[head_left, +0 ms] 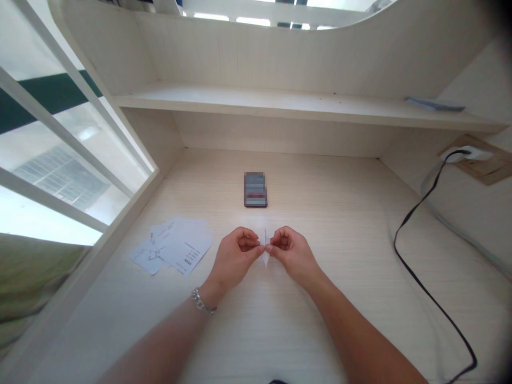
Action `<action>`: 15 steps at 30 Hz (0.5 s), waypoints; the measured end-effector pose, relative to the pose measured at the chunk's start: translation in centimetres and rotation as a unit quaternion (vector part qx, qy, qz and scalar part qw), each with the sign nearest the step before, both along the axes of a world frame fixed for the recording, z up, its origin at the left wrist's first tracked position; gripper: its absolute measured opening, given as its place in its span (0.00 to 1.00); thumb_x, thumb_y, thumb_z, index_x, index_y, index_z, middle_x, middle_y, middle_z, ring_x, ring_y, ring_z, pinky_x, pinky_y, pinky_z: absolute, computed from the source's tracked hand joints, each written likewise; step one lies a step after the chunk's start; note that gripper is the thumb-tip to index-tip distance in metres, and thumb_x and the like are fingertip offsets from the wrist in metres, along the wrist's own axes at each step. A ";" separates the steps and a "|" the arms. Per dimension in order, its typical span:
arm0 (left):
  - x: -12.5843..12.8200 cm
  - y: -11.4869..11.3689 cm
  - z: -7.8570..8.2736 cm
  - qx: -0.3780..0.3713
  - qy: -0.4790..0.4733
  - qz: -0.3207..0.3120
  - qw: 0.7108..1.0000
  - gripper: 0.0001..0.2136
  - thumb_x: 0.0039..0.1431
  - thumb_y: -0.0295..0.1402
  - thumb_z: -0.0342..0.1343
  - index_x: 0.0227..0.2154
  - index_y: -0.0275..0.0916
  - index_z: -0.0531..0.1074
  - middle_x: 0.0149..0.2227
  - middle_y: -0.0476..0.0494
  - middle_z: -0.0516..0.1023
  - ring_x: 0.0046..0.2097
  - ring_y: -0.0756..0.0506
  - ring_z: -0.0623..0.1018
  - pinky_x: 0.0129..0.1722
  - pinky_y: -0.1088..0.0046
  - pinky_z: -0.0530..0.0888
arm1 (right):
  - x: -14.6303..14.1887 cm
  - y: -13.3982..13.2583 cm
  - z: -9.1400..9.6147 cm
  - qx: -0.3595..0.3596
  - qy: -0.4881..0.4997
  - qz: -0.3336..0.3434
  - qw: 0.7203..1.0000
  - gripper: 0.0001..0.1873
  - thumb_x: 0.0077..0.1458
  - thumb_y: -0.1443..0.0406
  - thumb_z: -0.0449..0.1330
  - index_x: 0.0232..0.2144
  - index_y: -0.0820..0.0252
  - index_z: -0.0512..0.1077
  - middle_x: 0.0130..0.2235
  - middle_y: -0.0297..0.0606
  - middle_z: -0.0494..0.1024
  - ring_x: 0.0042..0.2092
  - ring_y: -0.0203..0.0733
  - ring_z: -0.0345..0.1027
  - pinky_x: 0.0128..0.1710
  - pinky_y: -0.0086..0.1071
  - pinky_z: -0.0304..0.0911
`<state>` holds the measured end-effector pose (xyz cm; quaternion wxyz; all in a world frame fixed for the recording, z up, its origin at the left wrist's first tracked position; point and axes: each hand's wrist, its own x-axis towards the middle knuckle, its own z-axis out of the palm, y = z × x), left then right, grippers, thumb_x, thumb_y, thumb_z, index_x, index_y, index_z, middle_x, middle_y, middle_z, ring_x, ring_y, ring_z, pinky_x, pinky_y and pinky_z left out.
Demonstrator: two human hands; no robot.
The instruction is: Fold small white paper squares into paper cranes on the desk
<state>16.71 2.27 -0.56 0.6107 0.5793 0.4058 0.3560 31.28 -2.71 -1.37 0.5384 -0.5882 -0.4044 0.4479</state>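
- Pale wood-grain desk (344,213), with a matching shelf (280,101) across its back; plain surfaces.
- Paper piece (266,260), white, small, seemingly folded; located at the middle of the desk, between the two hands. Any writing on it is too small to tell.
- Left hand (239,255): thumb and fingertips pinch the paper piece from its left side; silver-coloured chain bracelet (202,302) at the wrist.
- Right hand (293,253): thumb and fingertips pinch the same piece from its right side, the thumbs nearly meeting.
- Loose white papers (191,240), overlapping, left of the left hand. Dark print in short lines and small marks; wording illegible at this size.
- Dark rectangular item (255,190), flat beyond the hands; face masked by coarse pixels, a reddish band showing, lettering unreadable.
- Thin bluish-grey item (436,104), flat on the shelf's right end.
- Wall socket (490,165), right, with white plug and black cable (416,273) trailing down over the desk.
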 end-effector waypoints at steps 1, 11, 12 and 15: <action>0.0 0.0 0.0 -0.007 -0.003 0.000 1.000 0.12 0.41 0.30 0.63 0.29 0.37 0.67 0.26 0.47 0.75 0.30 0.49 0.76 0.31 0.75 0.72 | 0.0 0.0 0.1 0.002 -0.002 -0.001 1.000 0.12 0.38 0.66 0.65 0.24 0.58 0.63 0.24 0.30 0.68 0.25 0.34 0.62 0.25 0.29 0.59; 0.0 0.1 0.3 -0.042 -0.011 0.018 0.999 0.15 0.40 0.30 0.64 0.31 0.38 0.65 0.25 0.47 0.77 0.28 0.49 0.77 0.30 0.75 0.71 | 0.0 0.2 0.1 0.009 0.059 0.015 0.998 0.11 0.40 0.67 0.64 0.26 0.59 0.65 0.25 0.31 0.70 0.28 0.35 0.65 0.30 0.31 0.64; 0.0 0.1 0.3 -0.042 -0.010 0.018 0.999 0.15 0.40 0.30 0.64 0.31 0.38 0.65 0.25 0.47 0.77 0.28 0.49 0.77 0.29 0.76 0.71 | 0.0 0.2 0.0 0.017 0.048 0.005 0.999 0.11 0.40 0.68 0.64 0.26 0.59 0.64 0.25 0.30 0.69 0.28 0.34 0.65 0.29 0.30 0.63; 0.0 0.1 0.5 -0.036 -0.016 0.030 0.999 0.15 0.40 0.29 0.64 0.30 0.37 0.64 0.25 0.48 0.77 0.28 0.50 0.76 0.29 0.76 0.71 | -0.2 0.1 -0.1 0.034 0.051 -0.012 0.998 0.11 0.41 0.68 0.63 0.27 0.59 0.64 0.26 0.30 0.70 0.28 0.34 0.65 0.29 0.29 0.63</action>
